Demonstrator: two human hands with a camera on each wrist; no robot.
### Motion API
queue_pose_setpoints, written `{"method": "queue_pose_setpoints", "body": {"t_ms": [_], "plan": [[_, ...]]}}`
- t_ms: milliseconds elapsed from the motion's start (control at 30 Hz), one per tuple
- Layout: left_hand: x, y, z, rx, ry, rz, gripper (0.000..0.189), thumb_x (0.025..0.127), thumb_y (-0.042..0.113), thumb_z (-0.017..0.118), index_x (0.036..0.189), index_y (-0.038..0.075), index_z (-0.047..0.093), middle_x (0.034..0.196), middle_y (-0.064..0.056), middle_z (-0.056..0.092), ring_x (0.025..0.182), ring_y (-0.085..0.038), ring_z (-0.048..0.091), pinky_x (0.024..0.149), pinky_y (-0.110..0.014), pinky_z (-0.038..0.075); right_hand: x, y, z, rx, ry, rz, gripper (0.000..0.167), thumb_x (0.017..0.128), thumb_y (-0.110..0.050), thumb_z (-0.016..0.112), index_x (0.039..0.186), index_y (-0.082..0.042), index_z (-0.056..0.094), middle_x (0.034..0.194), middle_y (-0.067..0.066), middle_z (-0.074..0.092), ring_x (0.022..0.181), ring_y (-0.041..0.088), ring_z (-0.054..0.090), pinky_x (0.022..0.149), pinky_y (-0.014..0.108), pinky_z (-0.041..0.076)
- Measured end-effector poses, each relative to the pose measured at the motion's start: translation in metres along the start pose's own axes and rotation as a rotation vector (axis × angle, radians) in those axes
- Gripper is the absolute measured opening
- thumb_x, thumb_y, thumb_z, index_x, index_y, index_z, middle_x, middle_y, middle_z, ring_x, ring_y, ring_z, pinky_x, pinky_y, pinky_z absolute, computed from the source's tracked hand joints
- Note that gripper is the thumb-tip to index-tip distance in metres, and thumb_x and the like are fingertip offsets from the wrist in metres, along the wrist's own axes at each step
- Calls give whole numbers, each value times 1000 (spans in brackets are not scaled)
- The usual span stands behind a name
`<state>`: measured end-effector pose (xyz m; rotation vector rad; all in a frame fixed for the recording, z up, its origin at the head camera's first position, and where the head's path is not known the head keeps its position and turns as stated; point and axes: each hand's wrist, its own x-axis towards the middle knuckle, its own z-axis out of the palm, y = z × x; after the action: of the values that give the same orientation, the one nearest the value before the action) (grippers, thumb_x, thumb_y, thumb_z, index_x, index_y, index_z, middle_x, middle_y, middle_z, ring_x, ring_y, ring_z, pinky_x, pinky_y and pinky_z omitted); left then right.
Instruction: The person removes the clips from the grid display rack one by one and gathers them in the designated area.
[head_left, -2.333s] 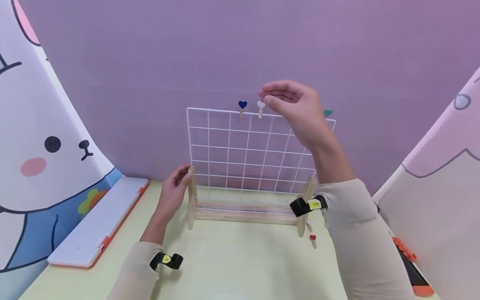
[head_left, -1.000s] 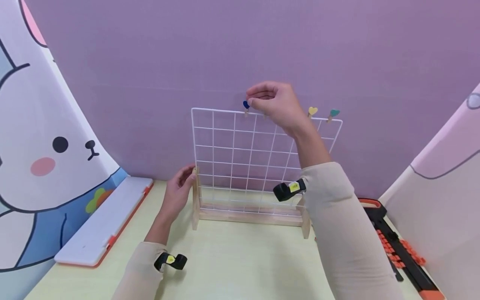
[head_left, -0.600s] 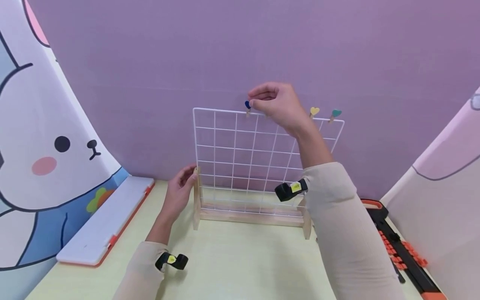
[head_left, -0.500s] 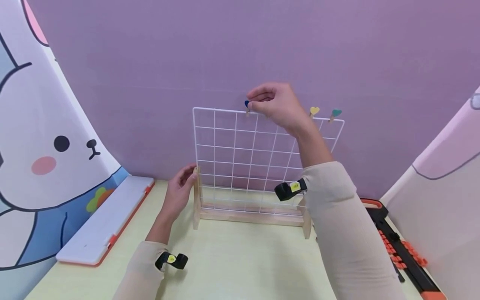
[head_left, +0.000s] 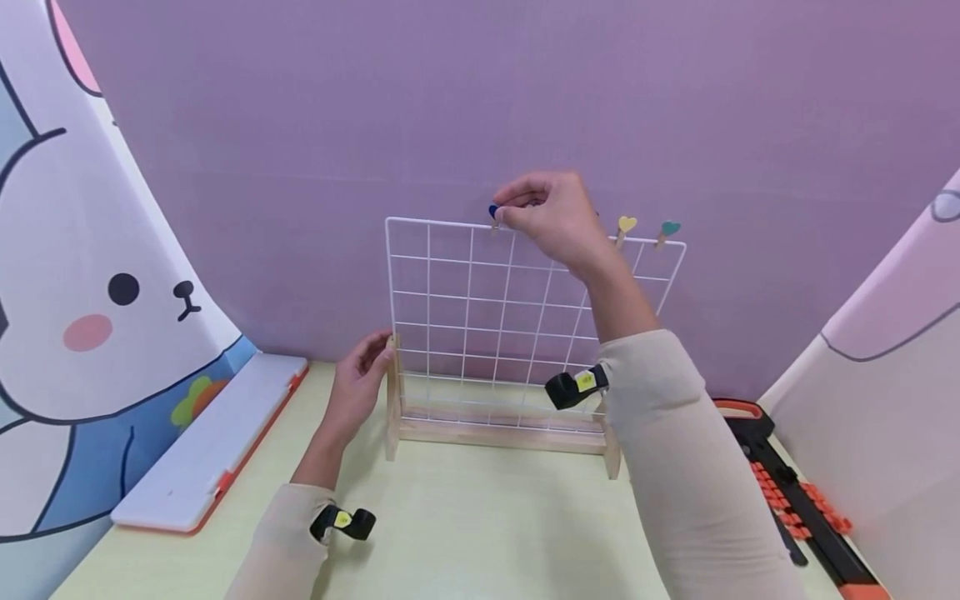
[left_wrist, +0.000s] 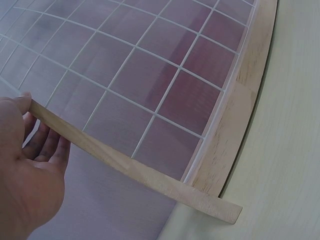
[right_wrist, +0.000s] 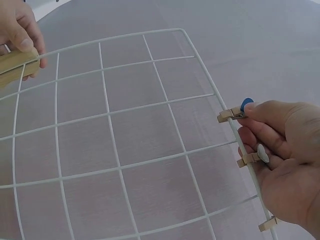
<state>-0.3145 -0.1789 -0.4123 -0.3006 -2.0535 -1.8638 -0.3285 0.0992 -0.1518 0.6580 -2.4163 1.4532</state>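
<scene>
A white wire grid panel (head_left: 450, 223) stands upright in a wooden stand (head_left: 502, 435). My left hand (head_left: 357, 379) holds the top of the stand's left post, thumb on one side and fingers behind, as the left wrist view shows. At the panel's top bar, my right hand (head_left: 558, 217) pinches a small clothespin with a blue heart (right_wrist: 232, 114) between thumb and index finger; its wooden tip straddles the wire. Beside it, below my right fingers, a white-heart clothespin (right_wrist: 252, 159) sits on the bar. Yellow-heart (head_left: 626, 225) and green-heart (head_left: 669, 229) clothespins are clipped farther right.
A flat white case with an orange-red edge (head_left: 202, 450) lies at the left of the pale table (head_left: 480, 517). At the right is a black and orange tool (head_left: 795, 492), partly behind my right sleeve. A purple backdrop (head_left: 300, 208) rises behind the panel.
My right hand has moved left from beside the white-heart clothespin to the blue-heart one and now pinches it. It has uncovered the yellow-heart clothespin. My left hand stays on the post.
</scene>
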Motion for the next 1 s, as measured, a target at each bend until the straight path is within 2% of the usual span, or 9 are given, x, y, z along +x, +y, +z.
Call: {"method": "queue_pose_setpoints", "body": {"t_ms": [200, 433, 667, 900, 1000], "plan": [[0, -1, 0, 1, 8, -3, 45, 107, 24, 56, 147, 2, 52, 140, -17, 58, 115, 0, 58, 98, -7, 49, -1, 0, 2, 8, 30, -4, 12, 95, -11, 73, 105, -6, 77, 94, 1, 75, 90, 15, 67, 80, 26, 56], [2, -1, 0, -4, -6, -7, 45, 107, 22, 56, 147, 3, 52, 141, -18, 57, 114, -1, 58, 98, -8, 49, 0, 0, 3, 99, 94, -24, 10, 93, -5, 74, 102, -3, 78, 88, -2, 73, 89, 17, 69, 76, 20, 56], [2, -2, 0, -3, -9, -10, 45, 108, 23, 56, 148, 4, 52, 140, -16, 58, 112, 0, 58, 97, -8, 50, -1, 0, 1, 87, 89, -30, 11, 92, -7, 75, 103, -4, 78, 87, -3, 74, 87, 13, 67, 75, 20, 54], [3, -1, 0, 5, -13, -8, 45, 108, 24, 55, 148, 4, 51, 142, -17, 58, 113, 1, 58, 97, -7, 49, -5, -6, -5, 85, 99, -52, 11, 93, -9, 75, 103, -5, 78, 85, -5, 74, 84, 16, 67, 61, 20, 49], [3, -1, 0, 9, -12, -7, 45, 108, 24, 55, 148, 4, 51, 142, -17, 58, 113, 1, 58, 97, -7, 49, -9, -10, -9, 80, 101, -54, 12, 93, -9, 76, 104, -6, 78, 89, -3, 76, 86, 14, 69, 66, 21, 53]]}}
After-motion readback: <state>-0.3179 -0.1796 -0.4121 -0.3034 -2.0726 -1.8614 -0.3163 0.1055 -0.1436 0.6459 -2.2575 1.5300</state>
